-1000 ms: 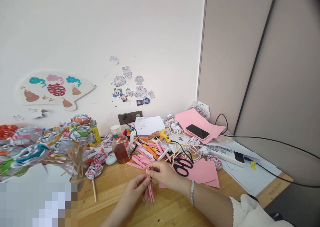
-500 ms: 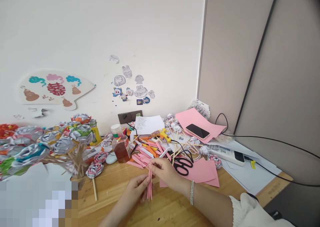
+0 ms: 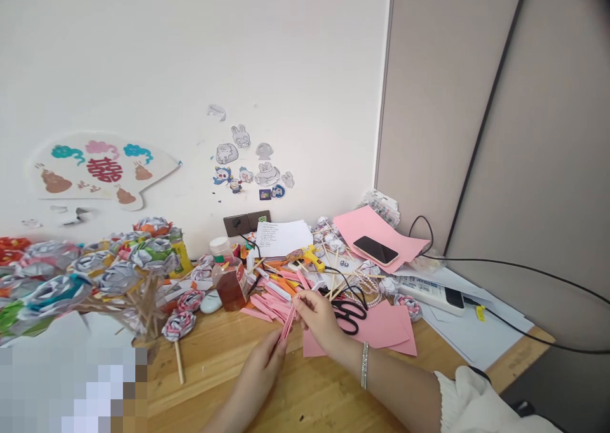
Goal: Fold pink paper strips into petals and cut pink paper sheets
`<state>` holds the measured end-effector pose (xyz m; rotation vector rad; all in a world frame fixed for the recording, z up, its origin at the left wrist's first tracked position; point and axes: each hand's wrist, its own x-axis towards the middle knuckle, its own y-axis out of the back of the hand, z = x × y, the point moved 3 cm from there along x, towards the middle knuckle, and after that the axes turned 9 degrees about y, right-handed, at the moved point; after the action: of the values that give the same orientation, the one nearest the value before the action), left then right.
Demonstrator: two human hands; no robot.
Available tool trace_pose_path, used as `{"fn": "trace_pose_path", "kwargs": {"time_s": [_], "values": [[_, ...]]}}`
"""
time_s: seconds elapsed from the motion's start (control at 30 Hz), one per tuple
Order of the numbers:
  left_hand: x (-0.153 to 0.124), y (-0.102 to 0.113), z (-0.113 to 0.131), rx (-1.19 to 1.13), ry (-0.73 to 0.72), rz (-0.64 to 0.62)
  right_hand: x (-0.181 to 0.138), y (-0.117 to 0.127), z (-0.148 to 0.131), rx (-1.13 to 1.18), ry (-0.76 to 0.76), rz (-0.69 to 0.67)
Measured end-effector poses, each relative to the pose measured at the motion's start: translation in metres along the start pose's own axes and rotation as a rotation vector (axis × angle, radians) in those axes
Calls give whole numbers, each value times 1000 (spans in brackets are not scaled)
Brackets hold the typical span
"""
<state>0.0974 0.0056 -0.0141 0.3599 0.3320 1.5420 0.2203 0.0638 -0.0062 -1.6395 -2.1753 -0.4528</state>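
A thin bundle of pink paper strips (image 3: 288, 325) stands between my hands above the wooden table (image 3: 229, 388). My left hand (image 3: 264, 360) is closed around its lower end, thumb along the side. At the top end, my right hand (image 3: 314, 318) pinches the strips between thumb and fingertips. Just behind them lies a loose heap of folded pink strips (image 3: 267, 307), with some orange and white ones mixed in. Black-handled scissors (image 3: 350, 318) rest on pink paper sheets (image 3: 381, 334) beside my right hand.
Paper flowers on sticks (image 3: 119, 277) crowd the left side. A bottle of amber liquid (image 3: 230, 287) stands behind the hands. Further back are a yellow glue gun (image 3: 312, 258), a bead string (image 3: 369, 287), a phone (image 3: 375, 250) and a power strip (image 3: 433, 295) with black cables.
The strip bundle has tilted, its top leaning right and its lower end now mostly inside my left hand. My right hand has shifted slightly up and right, still pinching the top.
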Motion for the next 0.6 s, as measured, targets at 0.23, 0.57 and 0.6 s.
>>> {"fn": "trace_pose_path", "kwargs": {"time_s": [0.23,0.57,0.6], "values": [[-3,3,3,221,-65,111,-1,-4,3,193,-71,13],[-1,15,-10,782,-57,127,5,5,3,-49,-13,-259],[0,18,-9,830,-62,127,7,8,0,-170,67,-331]]}}
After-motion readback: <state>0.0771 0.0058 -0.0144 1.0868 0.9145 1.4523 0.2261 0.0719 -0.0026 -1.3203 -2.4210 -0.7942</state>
